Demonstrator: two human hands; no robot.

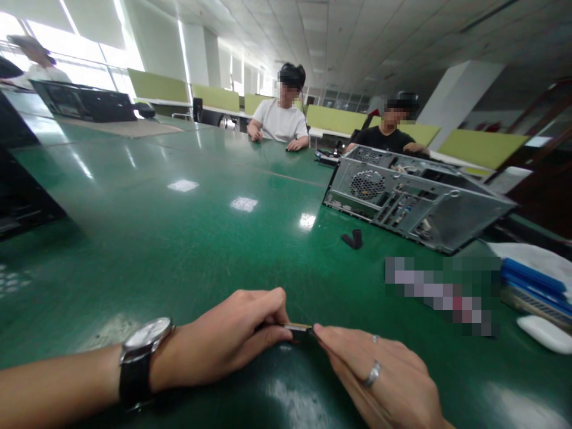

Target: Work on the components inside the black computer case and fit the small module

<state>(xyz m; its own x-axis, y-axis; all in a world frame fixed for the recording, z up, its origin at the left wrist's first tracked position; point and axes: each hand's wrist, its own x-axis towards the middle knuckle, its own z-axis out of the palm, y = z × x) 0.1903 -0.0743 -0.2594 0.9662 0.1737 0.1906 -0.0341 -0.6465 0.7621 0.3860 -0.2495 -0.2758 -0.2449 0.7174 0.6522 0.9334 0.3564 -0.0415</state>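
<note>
A small thin flat piece (297,327), dark with a pale top edge, is held just above the green table (214,238) at the lower middle. My left hand (227,333), with a watch on the wrist, pinches its left end between thumb and curled fingers. At its right end the fingertips of my right hand (384,369) touch it, with the fingers pressed together and rings on two of them. The right thumb is hidden, and the piece is too small to identify.
An open metal computer case (415,196) lies at the right, with a small black item (353,239) before it. Blue objects (531,277) and a white rounded item (544,333) sit at the right edge. Dark cases stand at the left. Several people are around the table.
</note>
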